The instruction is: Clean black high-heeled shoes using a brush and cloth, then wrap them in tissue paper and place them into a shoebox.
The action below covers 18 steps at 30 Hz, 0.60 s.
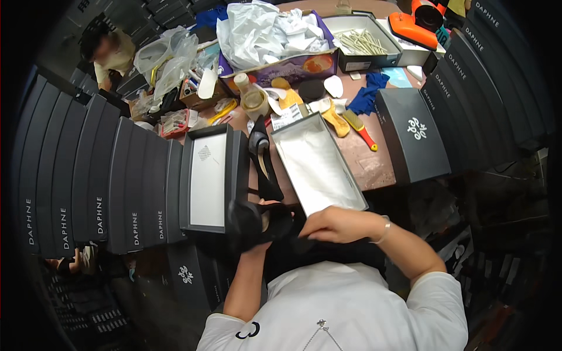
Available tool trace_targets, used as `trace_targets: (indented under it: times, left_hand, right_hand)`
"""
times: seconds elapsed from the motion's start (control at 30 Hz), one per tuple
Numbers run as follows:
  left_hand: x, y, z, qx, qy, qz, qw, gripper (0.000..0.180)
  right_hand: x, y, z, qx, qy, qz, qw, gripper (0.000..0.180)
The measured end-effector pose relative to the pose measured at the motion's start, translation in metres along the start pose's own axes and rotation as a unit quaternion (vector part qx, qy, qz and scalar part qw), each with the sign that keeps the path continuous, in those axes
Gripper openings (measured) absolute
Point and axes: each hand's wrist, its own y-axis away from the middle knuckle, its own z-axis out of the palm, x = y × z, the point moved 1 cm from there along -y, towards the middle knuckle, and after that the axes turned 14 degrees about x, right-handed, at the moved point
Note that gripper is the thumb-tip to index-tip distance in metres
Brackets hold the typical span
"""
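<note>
My left hand (261,245) is wrapped round a black shoe (249,222), held low in front of my body and smeared by motion. Its fingertips show at the shoe's far side. To the right, my right hand (342,224) has its fingers pinched together over something dark that I cannot make out. A second black shoe (261,153) with a grey ornament lies on the table just beyond my left hand. Beside it rests an open shoebox part (319,161) lined with white paper. On the left stands another open dark box part (208,175) with a white inside.
Stacked dark shoeboxes (88,169) line the left, and more (468,93) the right. A brush with a red-yellow handle (363,131), a blue cloth (370,93), a glass jar (252,98) and a purple carton (281,79) of white plastic occupy the table. Another person (111,55) is at the far left.
</note>
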Motion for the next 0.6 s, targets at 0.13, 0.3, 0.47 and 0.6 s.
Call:
trace_targets:
  times: [0.13,0.3,0.47,0.6]
  left_hand:
    - [0.003,-0.005,-0.006,0.111,0.108,-0.146,0.977,0.051]
    - [-0.030,-0.024,0.057,0.173,0.014,-0.114,0.978,0.051]
    - [-0.031,-0.025,0.074,-0.092,-0.215,-0.280,0.931,0.063]
    - [-0.042,-0.068,0.105,-0.046,-0.308,-0.155,0.937,0.044]
  right_hand:
    - [0.010,-0.012,-0.100,0.317,0.421,0.034,0.849,0.048]
    - [0.005,-0.022,-0.049,0.166,0.067,0.060,0.982,0.103]
    - [0.023,0.024,-0.048,0.348,-0.137,0.236,0.897,0.076]
    - [0.019,0.044,-0.077,0.264,-0.214,0.200,0.919,0.093]
